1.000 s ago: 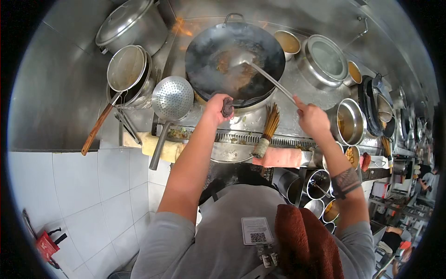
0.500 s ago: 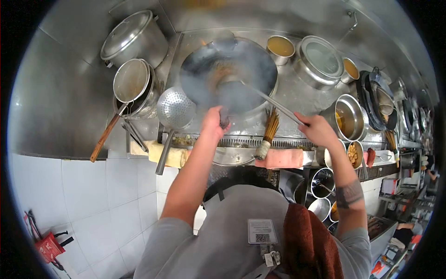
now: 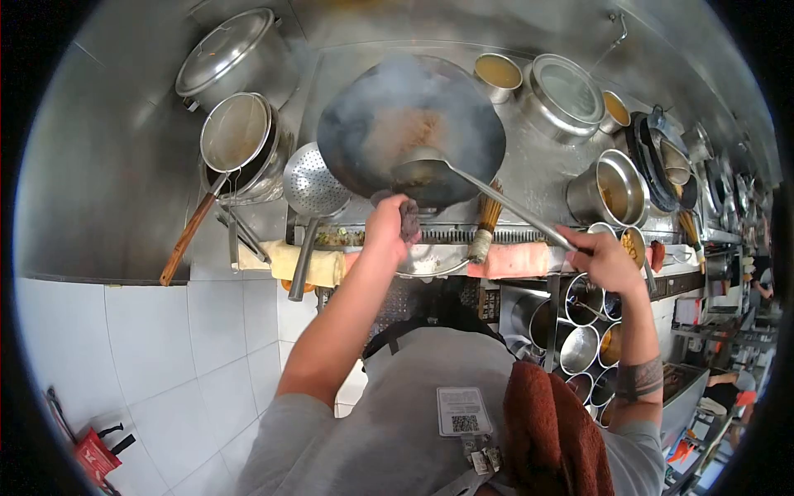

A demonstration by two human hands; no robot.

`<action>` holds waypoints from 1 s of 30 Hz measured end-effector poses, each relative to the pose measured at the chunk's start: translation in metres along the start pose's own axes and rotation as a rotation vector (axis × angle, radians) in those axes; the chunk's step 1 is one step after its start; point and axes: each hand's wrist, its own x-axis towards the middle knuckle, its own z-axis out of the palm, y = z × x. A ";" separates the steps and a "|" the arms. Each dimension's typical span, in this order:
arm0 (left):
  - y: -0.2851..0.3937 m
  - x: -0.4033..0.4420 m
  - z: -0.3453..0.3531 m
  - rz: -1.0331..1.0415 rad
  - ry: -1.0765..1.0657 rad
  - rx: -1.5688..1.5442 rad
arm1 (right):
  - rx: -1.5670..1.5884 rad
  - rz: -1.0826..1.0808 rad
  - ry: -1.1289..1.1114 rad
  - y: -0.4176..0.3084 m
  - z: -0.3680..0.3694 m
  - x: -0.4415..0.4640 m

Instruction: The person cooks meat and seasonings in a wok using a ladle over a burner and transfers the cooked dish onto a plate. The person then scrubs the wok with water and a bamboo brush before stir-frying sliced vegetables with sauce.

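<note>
My left hand [image 3: 389, 225] is closed round a dark cloth [image 3: 409, 220] at the near edge of a large black wok [image 3: 463, 178]; the wok's near handle is hidden there. Brown food [image 3: 420, 131] lies in the wok under grey smoke. My right hand [image 3: 602, 258] grips the end of a long metal ladle [image 3: 513, 204]. Its bowl is inside the near half of the wok, on the near side of the food. A bamboo brush [image 3: 488, 219] rests beside the wok, partly behind the ladle's handle.
A perforated skimmer [image 3: 315, 180], a fine strainer [image 3: 236, 132] and a lidded pot [image 3: 227, 54] are on the left. To the right stand a steel pot [image 3: 610, 188], broth containers [image 3: 498, 72] and stacked pans [image 3: 645, 165]. Folded cloths [image 3: 517, 259] line the front edge. People are far right.
The wok has shifted and tilted, and its near edge is closer to me. My right hand has moved right and nearer, drawing the ladle back from the wok's middle.
</note>
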 end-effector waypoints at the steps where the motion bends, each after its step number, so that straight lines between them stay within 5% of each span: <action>1: 0.007 0.003 0.001 -0.024 -0.023 0.058 | -0.025 -0.024 -0.006 -0.002 -0.004 0.006; 4: 0.025 0.048 0.010 -0.065 -0.047 0.030 | -0.165 0.027 0.008 -0.025 -0.001 0.054; 7: -0.001 0.079 -0.008 0.026 -0.136 0.061 | -0.205 -0.176 0.255 0.009 0.053 0.107; 9: -0.034 0.081 -0.033 0.092 -0.187 0.117 | -0.140 -0.023 0.320 0.002 0.080 0.111; 12: -0.071 0.052 -0.056 0.124 -0.105 0.092 | -0.007 -0.086 0.358 0.021 0.092 0.084; 24: 0.015 0.012 0.009 -0.015 0.004 0.015 | 0.009 0.044 -0.053 -0.024 -0.020 0.007; 28: 0.023 0.038 0.013 -0.030 0.003 -0.024 | -0.201 -0.009 -0.011 -0.028 -0.012 0.072; 30: 0.015 0.069 0.010 0.031 -0.061 0.010 | -0.160 -0.209 0.205 0.007 0.030 0.118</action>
